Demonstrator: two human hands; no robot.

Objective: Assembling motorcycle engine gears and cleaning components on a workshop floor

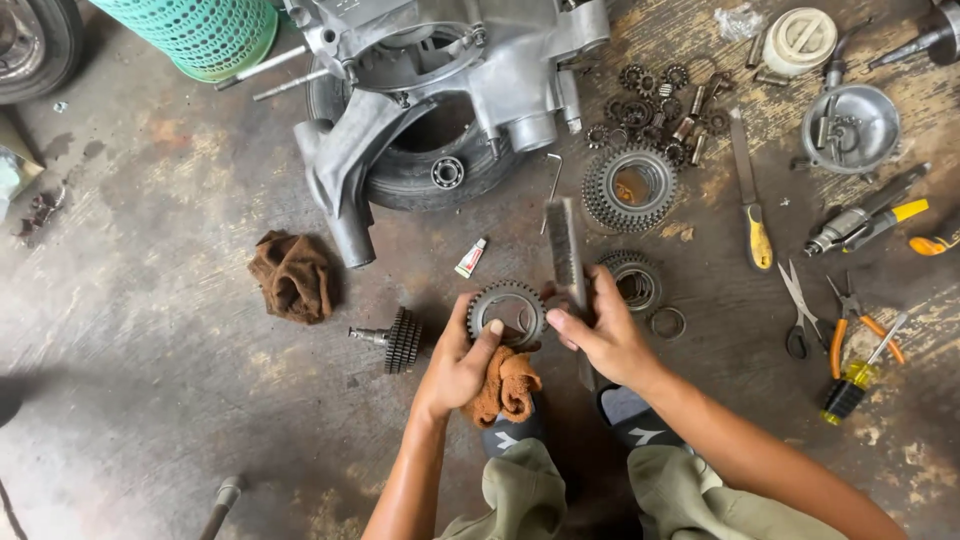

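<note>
Concrete floor (150, 400), grey, stained with oil and rust-coloured patches, serves as the work surface; no walls in view. Left hand (458, 362): closed around a toothed metal gear (506, 312) held upright near the centre of the view, thumb laid across its lower rim, with a brown rag (506, 388) bunched under the palm. Right hand (600, 335): fingers wrapped on the handle of a wire brush (565, 250), whose bristle head points to 12 o'clock and lies just beside the gear's right edge. At 12 o'clock of the hands, a silver engine casing (450, 70) resting on a black tyre (410, 175). At 9 o'clock, a gear shaft (392, 340) lying on its side, and further out a second brown rag (292, 275). At 1 o'clock, a large ring gear (630, 188) lying flat, with a cluster of small gears (655, 105) beyond it. At 3 o'clock, scissors (798, 312), orange-handled pliers (850, 320) and a yellow screwdriver (858, 375). At 11 o'clock, far corner, a green perforated basket (200, 35). At 6 o'clock, the person's sandalled feet and olive trouser legs.
</note>
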